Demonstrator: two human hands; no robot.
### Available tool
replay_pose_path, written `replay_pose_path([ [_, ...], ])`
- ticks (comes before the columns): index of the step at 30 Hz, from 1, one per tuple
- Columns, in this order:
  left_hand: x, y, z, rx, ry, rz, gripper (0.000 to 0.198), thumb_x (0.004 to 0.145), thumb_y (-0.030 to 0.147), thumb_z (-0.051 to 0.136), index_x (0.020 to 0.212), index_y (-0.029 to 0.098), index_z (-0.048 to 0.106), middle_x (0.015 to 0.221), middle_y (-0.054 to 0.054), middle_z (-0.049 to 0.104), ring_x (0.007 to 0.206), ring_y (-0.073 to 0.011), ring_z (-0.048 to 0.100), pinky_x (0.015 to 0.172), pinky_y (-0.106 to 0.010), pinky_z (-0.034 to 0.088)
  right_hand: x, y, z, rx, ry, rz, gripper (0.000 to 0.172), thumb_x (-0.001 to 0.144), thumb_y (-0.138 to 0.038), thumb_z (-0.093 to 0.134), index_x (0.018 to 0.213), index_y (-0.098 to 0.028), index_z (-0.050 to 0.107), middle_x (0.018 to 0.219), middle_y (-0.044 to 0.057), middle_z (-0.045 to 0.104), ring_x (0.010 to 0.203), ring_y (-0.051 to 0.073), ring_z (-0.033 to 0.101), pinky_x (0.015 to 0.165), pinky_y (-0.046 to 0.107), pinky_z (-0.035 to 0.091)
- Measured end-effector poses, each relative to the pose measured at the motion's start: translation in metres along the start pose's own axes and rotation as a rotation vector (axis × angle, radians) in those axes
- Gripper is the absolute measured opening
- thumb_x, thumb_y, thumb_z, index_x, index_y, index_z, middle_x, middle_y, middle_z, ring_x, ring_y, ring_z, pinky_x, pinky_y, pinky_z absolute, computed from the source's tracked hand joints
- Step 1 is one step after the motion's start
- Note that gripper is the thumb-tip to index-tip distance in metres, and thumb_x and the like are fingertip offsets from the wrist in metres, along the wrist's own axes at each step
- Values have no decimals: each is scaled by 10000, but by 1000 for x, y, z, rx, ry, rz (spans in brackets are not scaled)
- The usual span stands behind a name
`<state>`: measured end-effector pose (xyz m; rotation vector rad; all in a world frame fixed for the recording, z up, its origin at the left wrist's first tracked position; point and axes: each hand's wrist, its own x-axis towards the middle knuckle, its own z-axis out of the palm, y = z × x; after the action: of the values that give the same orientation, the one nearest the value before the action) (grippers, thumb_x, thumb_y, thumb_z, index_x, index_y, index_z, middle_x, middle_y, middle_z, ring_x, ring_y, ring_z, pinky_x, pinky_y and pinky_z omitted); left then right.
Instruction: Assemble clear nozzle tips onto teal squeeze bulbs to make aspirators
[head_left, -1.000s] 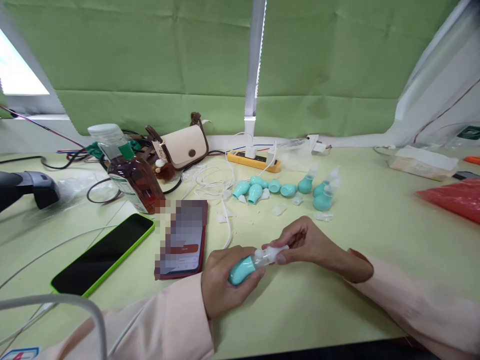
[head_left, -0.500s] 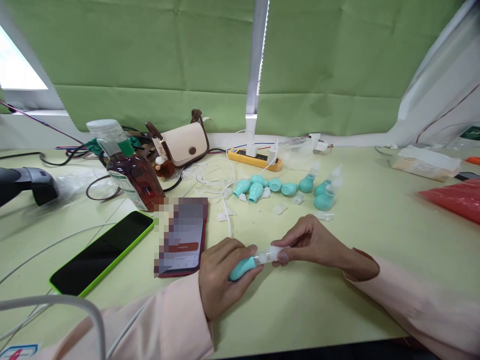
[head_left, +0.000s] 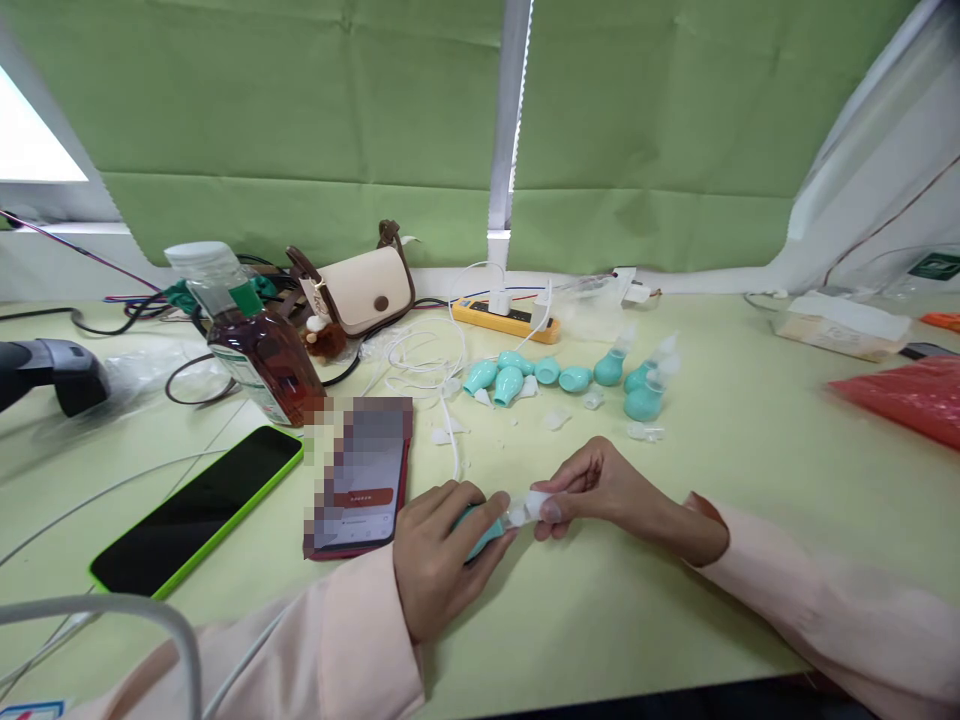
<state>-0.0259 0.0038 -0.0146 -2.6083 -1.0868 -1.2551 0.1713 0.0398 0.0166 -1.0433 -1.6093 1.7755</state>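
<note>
My left hand (head_left: 444, 560) is wrapped round a turquoise squeeze bulb (head_left: 486, 538), just above the front part of the table. A clear connector (head_left: 516, 513) joins the bulb's neck to a translucent white tip (head_left: 535, 503). My right hand (head_left: 589, 488) pinches that tip between thumb and fingers. Beyond my hands lie several loose turquoise bulbs (head_left: 509, 384). To their right, a few bulbs (head_left: 643, 400) have clear nozzles fitted on them. Small clear plastic pieces (head_left: 646, 432) and white tips (head_left: 448, 435) are scattered nearby.
Left of my hands lie a phone in a red case (head_left: 364, 480) and a green-edged phone (head_left: 199, 510). A bottle of dark liquid (head_left: 262, 350), a cream handbag (head_left: 367, 290) and a yellow power strip (head_left: 504, 320) stand behind. A red plastic bag (head_left: 907, 395) is at right.
My right hand has come slightly left, closer to my left hand, with the white tip. Less of the clear connector shows between my hands. The view has shifted slightly.
</note>
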Motion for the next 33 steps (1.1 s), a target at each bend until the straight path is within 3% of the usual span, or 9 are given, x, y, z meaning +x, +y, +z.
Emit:
replay_pose_path([
  [8, 0, 1, 1, 30, 15, 23, 144, 743, 201, 539, 879, 155, 544, 671, -38, 566, 577, -127, 515, 516, -238, 421, 0, -1, 1, -22, -20, -5, 218, 510, -290, 716, 655, -130, 682, 646, 54, 677, 527, 127, 619, 544, 214, 513],
  [15, 6, 2, -3, -171, -100, -162, 234, 721, 285, 551, 903, 137, 546, 682, -39, 585, 601, -139, 537, 542, -245, 429, -7, -4, 8, -65, 73, -90, 150, 548, -201, 700, 683, -139, 685, 610, 43, 673, 513, 117, 616, 510, 182, 507],
  [18, 8, 3, -5, -230, -143, -217, 186, 724, 291, 535, 826, 138, 559, 646, -30, 585, 567, -132, 535, 508, -232, 413, -9, -5, 11, -63, 131, -132, 172, 536, -129, 699, 706, -149, 684, 587, 28, 670, 510, 112, 617, 499, 166, 509],
  [27, 3, 4, -4, -187, -204, -154, 164, 783, 292, 456, 830, 156, 534, 661, -33, 569, 605, -148, 520, 530, -244, 390, -6, 2, 8, -7, 55, -135, 116, 552, -139, 692, 665, -126, 674, 558, 34, 661, 477, 113, 605, 469, 174, 495],
  [33, 7, 5, -3, -320, -260, -269, 146, 792, 294, 448, 858, 180, 513, 730, -20, 579, 660, -145, 529, 587, -246, 393, -7, -2, 15, -71, 226, -216, 116, 540, -184, 705, 632, -128, 661, 510, 26, 637, 462, 119, 589, 448, 192, 478],
])
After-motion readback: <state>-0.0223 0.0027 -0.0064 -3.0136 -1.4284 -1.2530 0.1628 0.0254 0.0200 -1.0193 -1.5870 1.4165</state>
